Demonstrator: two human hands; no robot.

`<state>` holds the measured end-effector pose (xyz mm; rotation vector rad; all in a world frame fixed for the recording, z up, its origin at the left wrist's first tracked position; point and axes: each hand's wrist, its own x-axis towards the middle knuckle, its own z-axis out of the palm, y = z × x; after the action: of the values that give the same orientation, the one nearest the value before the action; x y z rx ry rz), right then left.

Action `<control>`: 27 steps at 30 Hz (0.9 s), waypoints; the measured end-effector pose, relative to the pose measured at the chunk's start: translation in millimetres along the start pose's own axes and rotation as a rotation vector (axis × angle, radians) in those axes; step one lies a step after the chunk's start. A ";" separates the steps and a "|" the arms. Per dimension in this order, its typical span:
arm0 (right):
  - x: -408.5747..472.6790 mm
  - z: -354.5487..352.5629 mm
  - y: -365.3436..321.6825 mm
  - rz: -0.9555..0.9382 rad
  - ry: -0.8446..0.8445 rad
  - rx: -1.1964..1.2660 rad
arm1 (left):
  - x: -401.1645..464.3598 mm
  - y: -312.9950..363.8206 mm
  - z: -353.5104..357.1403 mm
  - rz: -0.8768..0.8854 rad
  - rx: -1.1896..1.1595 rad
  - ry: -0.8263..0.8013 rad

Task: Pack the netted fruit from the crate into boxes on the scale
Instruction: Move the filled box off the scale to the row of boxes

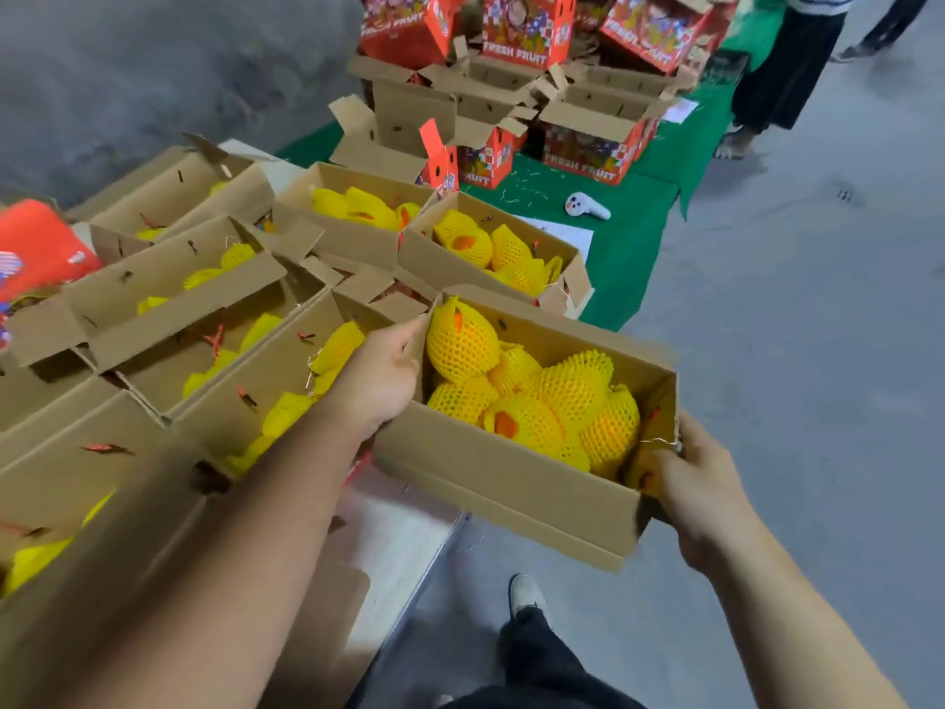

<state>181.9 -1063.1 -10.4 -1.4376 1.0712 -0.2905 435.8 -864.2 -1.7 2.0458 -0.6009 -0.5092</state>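
I hold an open cardboard box (491, 483) at the table's near right edge, partly out over the floor. Several orange fruit in yellow foam nets (532, 396) fill it. My left hand (381, 373) grips the box's left end wall, thumb at the rim. At the opposite end my right hand (700, 483) grips the right wall, fingers curled round the corner. No crate or scale is visible.
Several other open cardboard boxes (286, 371) with netted fruit cover the table to the left and behind. Red "Fresh Fruit" cartons (521, 28) are stacked on a green cloth (634, 232) with a white controller (587, 206). A person's legs (782, 69) stand far right; my foot (526, 596) is below.
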 end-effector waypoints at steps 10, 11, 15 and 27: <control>109.8 64.8 16.8 0.396 -0.031 0.325 | 158.1 -4.7 39.2 -0.071 0.313 0.120; 111.3 70.7 19.0 0.432 -0.021 0.330 | 160.2 -14.7 40.6 -0.087 0.353 0.104; 128.4 77.3 14.8 0.507 -0.019 0.280 | 157.7 -27.2 45.1 -0.105 0.365 0.230; 167.3 46.2 -22.7 0.154 0.158 -0.384 | 33.5 -1.9 158.9 -0.744 -0.261 0.415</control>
<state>314.8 -1160.4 -69.4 -1.6796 1.4145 -0.0895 373.0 -987.7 -86.3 1.9913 0.4772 -0.5226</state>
